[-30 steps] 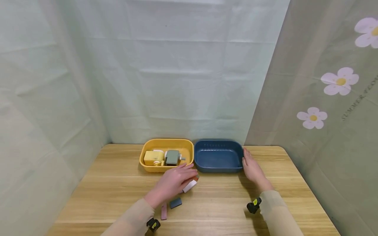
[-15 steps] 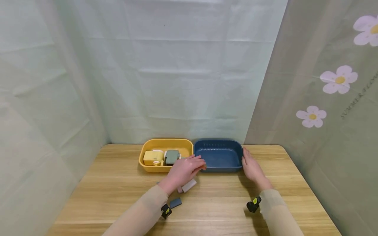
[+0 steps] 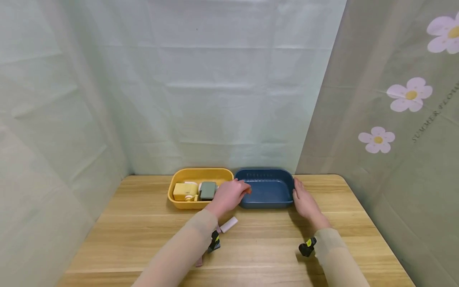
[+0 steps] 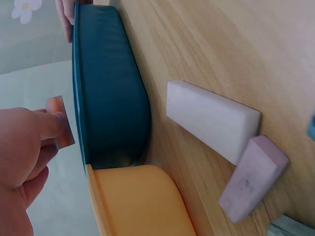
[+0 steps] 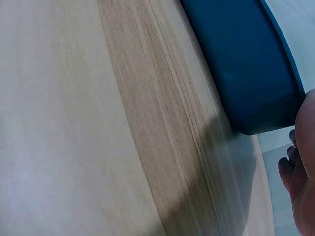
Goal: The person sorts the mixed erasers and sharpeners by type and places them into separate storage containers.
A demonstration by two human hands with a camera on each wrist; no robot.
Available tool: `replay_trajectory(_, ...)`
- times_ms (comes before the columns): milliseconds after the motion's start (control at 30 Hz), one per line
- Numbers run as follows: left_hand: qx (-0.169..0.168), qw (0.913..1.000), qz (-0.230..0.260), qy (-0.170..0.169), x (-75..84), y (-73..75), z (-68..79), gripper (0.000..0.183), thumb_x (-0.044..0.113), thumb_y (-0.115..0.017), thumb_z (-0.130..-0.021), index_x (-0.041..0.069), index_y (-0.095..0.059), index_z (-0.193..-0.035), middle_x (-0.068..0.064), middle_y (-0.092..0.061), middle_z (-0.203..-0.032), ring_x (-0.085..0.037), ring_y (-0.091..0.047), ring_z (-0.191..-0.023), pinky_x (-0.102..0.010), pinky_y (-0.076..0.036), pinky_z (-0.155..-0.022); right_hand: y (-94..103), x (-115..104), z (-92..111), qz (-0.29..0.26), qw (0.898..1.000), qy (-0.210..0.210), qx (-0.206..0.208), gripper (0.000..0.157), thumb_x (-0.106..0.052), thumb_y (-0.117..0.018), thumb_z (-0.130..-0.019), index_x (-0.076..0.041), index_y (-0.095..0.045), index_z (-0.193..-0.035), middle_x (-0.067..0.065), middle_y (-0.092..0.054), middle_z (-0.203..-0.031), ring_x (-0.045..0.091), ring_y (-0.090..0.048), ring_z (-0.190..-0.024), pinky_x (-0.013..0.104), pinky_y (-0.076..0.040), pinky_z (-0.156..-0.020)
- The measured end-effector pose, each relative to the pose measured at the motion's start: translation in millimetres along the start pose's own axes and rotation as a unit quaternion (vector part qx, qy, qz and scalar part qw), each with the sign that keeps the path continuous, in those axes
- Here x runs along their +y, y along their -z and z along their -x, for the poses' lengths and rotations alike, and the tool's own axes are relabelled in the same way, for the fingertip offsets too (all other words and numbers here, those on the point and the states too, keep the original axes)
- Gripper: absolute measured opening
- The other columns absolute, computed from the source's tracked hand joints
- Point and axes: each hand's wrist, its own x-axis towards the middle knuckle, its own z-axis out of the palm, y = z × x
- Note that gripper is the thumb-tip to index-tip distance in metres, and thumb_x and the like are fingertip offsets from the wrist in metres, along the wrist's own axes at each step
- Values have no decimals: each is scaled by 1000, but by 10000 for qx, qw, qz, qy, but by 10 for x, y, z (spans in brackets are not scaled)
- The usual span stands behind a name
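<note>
Shifted fwd vs. prev. frame: L hand (image 3: 230, 196), tightly pinching orange block (image 4: 65, 135) above L end of blue tray (image 3: 270, 191). R hand (image 3: 306, 203) straight-fingered, touching tray's R end. Pale block (image 3: 229, 225) on table (image 3: 269, 251), nr yellow tray (image 3: 188, 205).

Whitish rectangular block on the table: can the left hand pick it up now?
Probably not yet: the left hand pinches a small orange block, though nothing visibly covers the whitish rectangular block.

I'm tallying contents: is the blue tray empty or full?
The blue tray looks empty: the head view shows nothing inside, though the left hand hides part of it.
</note>
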Motion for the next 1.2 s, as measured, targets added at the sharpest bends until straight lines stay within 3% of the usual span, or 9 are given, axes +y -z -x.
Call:
replay_trajectory(100, -265, 9993, -107, 255, -14, -48, -70, 17, 13, -69, -107, 22, -83, -105, 10, -80, -99, -12, -76, -96, -38, -57, -107, -2, 1, -2, 50, 10000, 15, 2, 55, -10, -33, -116, 18, -20, -161, 36, -22, -169, 54, -21, -156, 64, -21, -128)
replay_trajectory(333, -618, 9952, -54, 755, 10, -136, -212, 11, 14, -78, -100, 22, -87, -100, 8, -80, -96, -14, -75, -89, -31, -64, -82, 3, 10, -10, 50, 10000, 6, -7, 56, -11, -33, -116, 17, -20, -162, 36, -21, -169, 54, -20, -156, 64, -21, -128)
replay_trajectory(633, -1198, 9827, -341, 1368, 114, -183, -355, 15, 19, -83, -96, 20, -80, -82, 5, -73, -81, -16, -65, -74, -33, -62, -75, -4, 22, -16, 71, 10000, 39, 25, 56, -11, -33, -115, 17, -20, -162, 36, -21, -169, 54, -21, -156, 64, -20, -128)
replay_trajectory(900, -1439, 9765, -762, 1412, 155, -193, -401, 11, 24, -87, -92, 20, -81, -84, 4, -74, -82, -17, -70, -76, -33, -63, -72, -5, -2, -19, 78, 9999, 66, 108, 55, -10, -34, -115, 17, -21, -162, 35, -24, -168, 54, -23, -155, 64, -22, -128)
replay_trajectory(1200, -1648, 9723, -801, 1449, 146, -216, -421, 20, 31, -88, -92, 17, -77, -83, 1, -71, -80, -20, -68, -75, -35, -63, -73, -6, 4, -10, 122, 9999, 40, 79, 56, -10, -34, -115, 18, -21, -161, 36, -23, -168, 54, -23, -155, 64, -22, -128)
